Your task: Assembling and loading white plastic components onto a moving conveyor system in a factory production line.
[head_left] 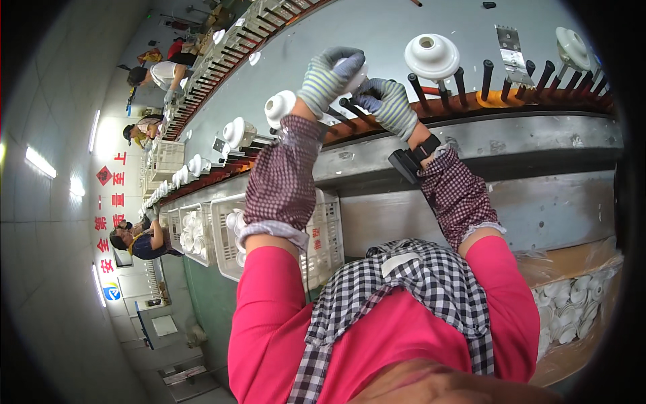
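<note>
My left hand (330, 77), in a striped knit glove, is wrapped over a white round flanged piece (354, 79), mostly hidden by the fingers. Just right of it and lower, my right hand (389, 106), gloved alike, has its fingers curled in toward the underside of that piece. What lies between the right fingertips is hidden. Both hands are above a row of black-capped pegs (350, 108). A similar white flanged piece (432, 56) stands on a holder to the right, and another white piece (279, 108) is left of my left wrist.
The peg row curves along a metal rail (538, 128), with more white pieces leftward. A toothed metal plate (513, 55) stands at right. White baskets (225, 252) hold white parts; a lined box (568, 310) of them is at lower right. Other people (151, 242) work along the line.
</note>
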`<state>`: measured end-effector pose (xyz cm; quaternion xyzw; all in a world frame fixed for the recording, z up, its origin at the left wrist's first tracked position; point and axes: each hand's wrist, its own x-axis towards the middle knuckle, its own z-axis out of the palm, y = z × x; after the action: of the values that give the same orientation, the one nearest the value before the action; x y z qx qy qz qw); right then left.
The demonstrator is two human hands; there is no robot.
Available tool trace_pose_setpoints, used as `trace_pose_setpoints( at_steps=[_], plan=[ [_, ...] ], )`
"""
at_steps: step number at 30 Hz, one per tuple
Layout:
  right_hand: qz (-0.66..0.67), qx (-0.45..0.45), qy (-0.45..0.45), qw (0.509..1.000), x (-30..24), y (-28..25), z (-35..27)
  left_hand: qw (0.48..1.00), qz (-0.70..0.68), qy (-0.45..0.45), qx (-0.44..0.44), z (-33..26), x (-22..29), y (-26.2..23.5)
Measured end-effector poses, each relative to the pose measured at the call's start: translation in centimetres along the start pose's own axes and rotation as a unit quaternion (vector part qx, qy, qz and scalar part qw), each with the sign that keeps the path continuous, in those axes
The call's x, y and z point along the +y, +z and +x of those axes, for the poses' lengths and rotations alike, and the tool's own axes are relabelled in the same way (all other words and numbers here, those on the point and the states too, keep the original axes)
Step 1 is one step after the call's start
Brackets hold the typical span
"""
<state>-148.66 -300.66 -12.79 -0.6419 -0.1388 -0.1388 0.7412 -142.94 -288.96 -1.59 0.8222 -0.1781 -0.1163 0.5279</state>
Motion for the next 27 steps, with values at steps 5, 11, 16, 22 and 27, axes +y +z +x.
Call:
trace_pose_setpoints(
  at_steps=[5, 11, 16, 22, 27],
  plan=[
    [0.039, 0.005, 0.035, 0.999, -0.7, 3.3, -0.3, 0.982, 0.127, 0.112, 0.085, -3.7, -1.4, -0.9],
    [-0.106, 0.003, -0.022, 0.994, -0.6, 5.9, -1.1, 0.978, 0.155, 0.111, 0.08, -4.8, -2.3, -2.4],
    [0.081, 0.003, 0.052, 0.995, 1.0, 9.8, -0.7, 0.964, 0.214, 0.098, 0.127, -6.0, -3.5, -5.1],
    [0.083, 0.019, 0.108, 0.991, 4.0, 12.8, -1.0, 0.965, 0.208, 0.038, 0.156, -6.8, -6.2, -7.6],
    [-0.116, -0.054, -0.021, 0.992, 3.8, 10.9, -3.7, 0.919, 0.258, 0.083, 0.287, -12.7, -9.0, -9.1]
  ],
)
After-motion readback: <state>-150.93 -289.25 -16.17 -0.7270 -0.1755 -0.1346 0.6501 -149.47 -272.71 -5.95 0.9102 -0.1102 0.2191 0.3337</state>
